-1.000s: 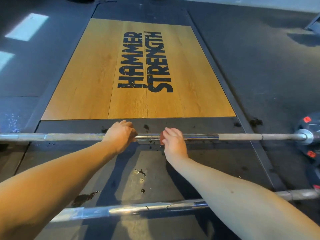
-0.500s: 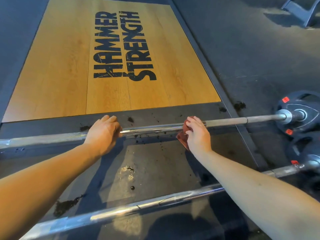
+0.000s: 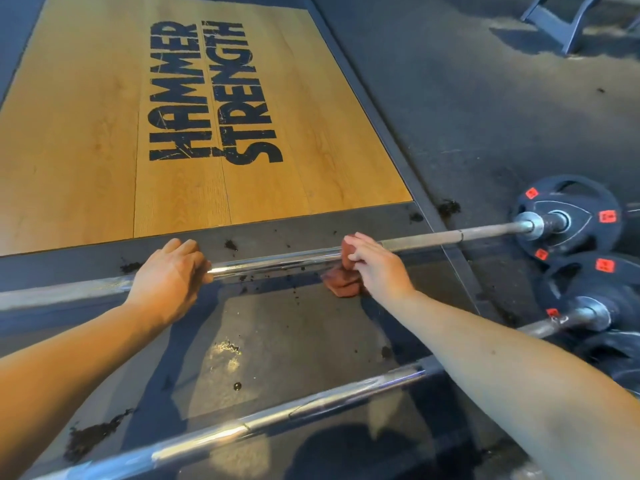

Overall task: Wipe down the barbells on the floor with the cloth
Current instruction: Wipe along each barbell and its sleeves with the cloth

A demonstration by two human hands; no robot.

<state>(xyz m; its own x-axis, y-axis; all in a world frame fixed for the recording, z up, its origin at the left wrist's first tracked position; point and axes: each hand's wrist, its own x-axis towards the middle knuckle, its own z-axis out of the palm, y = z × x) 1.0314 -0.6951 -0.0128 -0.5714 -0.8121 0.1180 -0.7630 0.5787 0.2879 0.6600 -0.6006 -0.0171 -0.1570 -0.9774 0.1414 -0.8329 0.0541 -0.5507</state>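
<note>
Two steel barbells lie on the dark rubber floor. The far barbell [image 3: 277, 263] runs left to right in front of me, and my left hand [image 3: 169, 278] grips its shaft left of the middle. My right hand [image 3: 377, 265] holds a reddish-brown cloth [image 3: 341, 285] wrapped over the same shaft further right. The cloth hangs below the bar onto the floor. The near barbell [image 3: 277, 414] lies slanted under my right forearm, untouched.
Black weight plates [image 3: 568, 216] with red labels sit on the right ends of both bars. A wooden platform [image 3: 86, 133] with black lettering lies beyond the far bar. Dark crumbs and stains [image 3: 93, 434] dot the rubber floor. A bench frame [image 3: 561, 19] stands at top right.
My right hand slid the cloth rightward along the far barbell, away from my left hand. The left hand kept its grip. The view turned to the right, bringing the weight plates into sight.
</note>
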